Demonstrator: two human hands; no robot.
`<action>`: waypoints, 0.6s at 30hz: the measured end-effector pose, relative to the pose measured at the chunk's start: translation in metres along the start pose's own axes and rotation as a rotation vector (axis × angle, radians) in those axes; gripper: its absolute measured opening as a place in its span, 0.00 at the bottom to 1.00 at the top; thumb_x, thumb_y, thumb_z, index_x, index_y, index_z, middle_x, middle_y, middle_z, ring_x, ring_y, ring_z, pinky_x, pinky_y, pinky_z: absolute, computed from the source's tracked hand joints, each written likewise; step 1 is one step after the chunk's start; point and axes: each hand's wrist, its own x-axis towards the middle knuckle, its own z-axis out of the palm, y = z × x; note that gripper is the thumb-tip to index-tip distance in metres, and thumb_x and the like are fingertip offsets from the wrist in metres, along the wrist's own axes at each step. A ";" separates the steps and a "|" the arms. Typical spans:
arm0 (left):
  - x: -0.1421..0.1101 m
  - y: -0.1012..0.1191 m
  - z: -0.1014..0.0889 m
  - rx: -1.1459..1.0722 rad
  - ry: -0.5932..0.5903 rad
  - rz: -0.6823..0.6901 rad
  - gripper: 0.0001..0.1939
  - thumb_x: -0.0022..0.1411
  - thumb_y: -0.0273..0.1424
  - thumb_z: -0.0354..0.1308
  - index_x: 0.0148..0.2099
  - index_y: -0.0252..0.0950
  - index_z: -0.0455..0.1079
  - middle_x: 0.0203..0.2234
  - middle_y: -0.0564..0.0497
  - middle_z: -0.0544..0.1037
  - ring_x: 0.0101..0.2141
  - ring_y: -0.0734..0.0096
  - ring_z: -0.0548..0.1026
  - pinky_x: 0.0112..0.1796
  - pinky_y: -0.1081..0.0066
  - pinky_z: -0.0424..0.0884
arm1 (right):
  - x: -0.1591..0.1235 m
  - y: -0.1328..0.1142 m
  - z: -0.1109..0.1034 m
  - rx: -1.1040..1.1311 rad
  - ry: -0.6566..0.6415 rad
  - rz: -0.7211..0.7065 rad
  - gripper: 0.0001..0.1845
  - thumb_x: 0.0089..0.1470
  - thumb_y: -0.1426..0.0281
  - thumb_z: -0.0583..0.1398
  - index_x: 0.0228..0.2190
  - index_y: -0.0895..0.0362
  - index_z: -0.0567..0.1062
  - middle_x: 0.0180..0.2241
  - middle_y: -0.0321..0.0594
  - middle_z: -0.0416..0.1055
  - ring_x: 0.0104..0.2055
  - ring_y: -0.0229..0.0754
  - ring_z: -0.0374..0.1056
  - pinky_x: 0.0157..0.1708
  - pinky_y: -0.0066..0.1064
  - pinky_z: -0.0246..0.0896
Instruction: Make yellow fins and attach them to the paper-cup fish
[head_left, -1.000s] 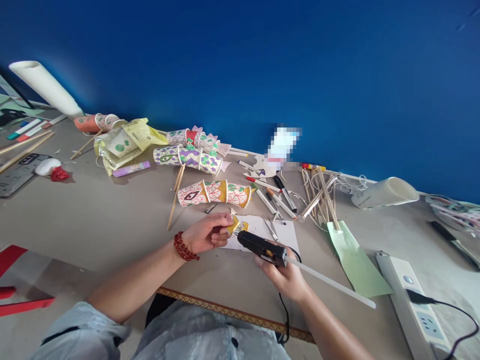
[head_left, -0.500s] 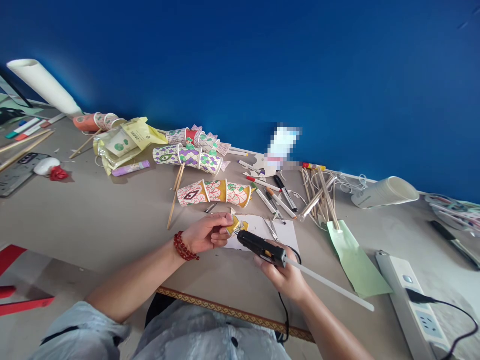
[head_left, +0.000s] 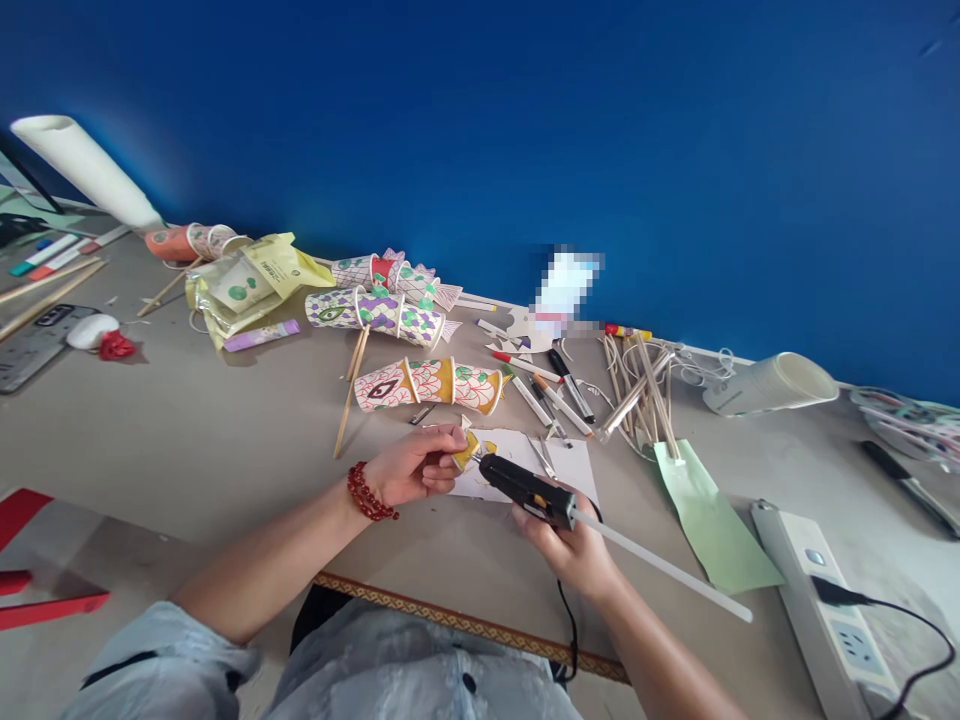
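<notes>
Between thumb and fingers, my left hand (head_left: 420, 462) pinches a small yellow paper cutout (head_left: 466, 452). My right hand (head_left: 571, 548) is wrapped round a black hot glue gun (head_left: 526, 490), whose nozzle points left at the cutout's edge; I cannot tell if it touches. A long white glue stick (head_left: 667, 570) juts from the gun's back. Under both lies a white paper sheet (head_left: 570, 465) with another yellow piece on it. Just behind, a fish of joined paper cups (head_left: 429, 384) with red and yellow scales lies on its side.
Farther back are a purple-scaled cup fish (head_left: 379, 314) and a yellow package (head_left: 255, 280). Markers (head_left: 559, 400) and wooden sticks (head_left: 637, 390) lie behind the sheet. At right are stacked paper cups (head_left: 772, 385), green paper (head_left: 712, 520) and a power strip (head_left: 832, 600).
The glue gun and my right hand have shifted slightly to the right, drawing the nozzle a little away along the cutout. My left hand stays in place with the cutout.
</notes>
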 end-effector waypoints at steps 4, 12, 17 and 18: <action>0.000 0.000 0.000 0.005 0.007 -0.004 0.08 0.60 0.25 0.61 0.31 0.35 0.64 0.17 0.59 0.63 0.14 0.88 0.54 0.18 0.83 0.50 | 0.001 -0.002 0.000 0.040 -0.034 0.028 0.11 0.56 0.60 0.61 0.29 0.55 0.73 0.22 0.38 0.71 0.24 0.42 0.66 0.25 0.31 0.65; 0.000 -0.001 -0.001 0.012 0.018 -0.010 0.08 0.58 0.27 0.62 0.32 0.35 0.64 0.18 0.59 0.64 0.14 0.88 0.54 0.18 0.83 0.51 | 0.004 -0.006 -0.003 0.073 -0.090 0.046 0.11 0.57 0.62 0.60 0.28 0.56 0.73 0.22 0.38 0.71 0.23 0.40 0.65 0.24 0.29 0.64; 0.001 0.000 0.000 0.015 0.027 -0.008 0.09 0.58 0.27 0.62 0.31 0.36 0.63 0.17 0.59 0.63 0.14 0.88 0.53 0.18 0.83 0.51 | 0.003 -0.005 -0.002 0.010 -0.017 0.033 0.10 0.55 0.61 0.62 0.28 0.55 0.73 0.23 0.38 0.72 0.24 0.42 0.66 0.26 0.31 0.65; 0.001 0.000 0.000 0.016 0.028 -0.010 0.09 0.58 0.27 0.62 0.31 0.36 0.63 0.17 0.59 0.63 0.14 0.88 0.53 0.18 0.83 0.50 | 0.003 -0.005 -0.002 0.006 -0.016 0.029 0.10 0.55 0.61 0.61 0.28 0.55 0.73 0.23 0.38 0.71 0.24 0.42 0.65 0.26 0.31 0.65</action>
